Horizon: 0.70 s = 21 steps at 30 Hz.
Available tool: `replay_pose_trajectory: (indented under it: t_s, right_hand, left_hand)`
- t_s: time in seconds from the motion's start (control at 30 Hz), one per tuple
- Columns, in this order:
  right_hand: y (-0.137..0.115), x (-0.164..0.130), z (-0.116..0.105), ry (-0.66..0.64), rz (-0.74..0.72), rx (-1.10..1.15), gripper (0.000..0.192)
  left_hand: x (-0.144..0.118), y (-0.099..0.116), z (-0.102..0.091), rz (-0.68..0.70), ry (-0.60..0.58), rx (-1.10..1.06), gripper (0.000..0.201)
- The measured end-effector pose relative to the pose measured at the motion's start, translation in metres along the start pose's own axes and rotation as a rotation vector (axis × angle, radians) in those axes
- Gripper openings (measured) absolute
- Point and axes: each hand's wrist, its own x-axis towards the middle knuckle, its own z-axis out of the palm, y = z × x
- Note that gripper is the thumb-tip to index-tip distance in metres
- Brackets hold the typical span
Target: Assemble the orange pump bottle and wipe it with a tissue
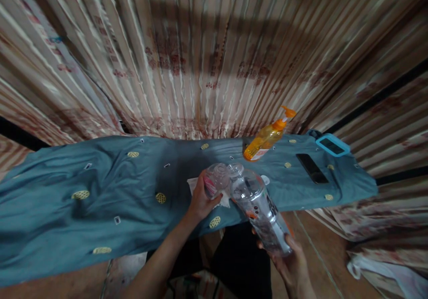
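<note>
Tablecloth (140, 218) teal from where I stand — yellow oval motifs, small pale rectangles. Curtain (200, 44) striped beige and brown, reddish floral print. Pump bottle (264, 143) orange-topped, amber below. Large bottle (261, 214) clear and silvery, black-and-orange marks; small bottle (214, 182) clear — pink patch. Phone (311, 168) black.

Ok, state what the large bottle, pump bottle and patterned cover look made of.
Large bottle: probably clear, glossy plastic; transparent with bright highlights. 
Pump bottle: likely shiny plastic, its amber body looking translucent. 
Patterned cover: apparently matte cloth, judging by its soft wrinkles.
</note>
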Motion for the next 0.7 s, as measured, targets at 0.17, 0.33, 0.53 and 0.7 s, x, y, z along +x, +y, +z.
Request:
replay_pose_trajectory:
  t_s: [0.17, 0.33, 0.53, 0.7]
  right_hand:
    - [-0.008, -0.002, 0.007, 0.045, -0.007, -0.037, 0.058]
    - [-0.015, -0.002, 0.005, 0.066, -0.011, -0.06, 0.061]
    - [-0.015, -0.005, -0.017, 0.105, 0.008, -0.073, 0.062]
    - [-0.013, -0.025, -0.038, 0.107, 0.06, -0.123, 0.05]
  left_hand:
    - [0.0, -0.005, 0.002, -0.014, 0.002, -0.014, 0.101]
    - [-0.001, -0.005, 0.004, -0.02, -0.011, -0.019, 0.099]
    - [-0.001, -0.004, 0.005, -0.015, -0.002, 0.004, 0.098]
    - [-0.001, -0.003, 0.005, -0.001, -0.005, -0.009, 0.098]
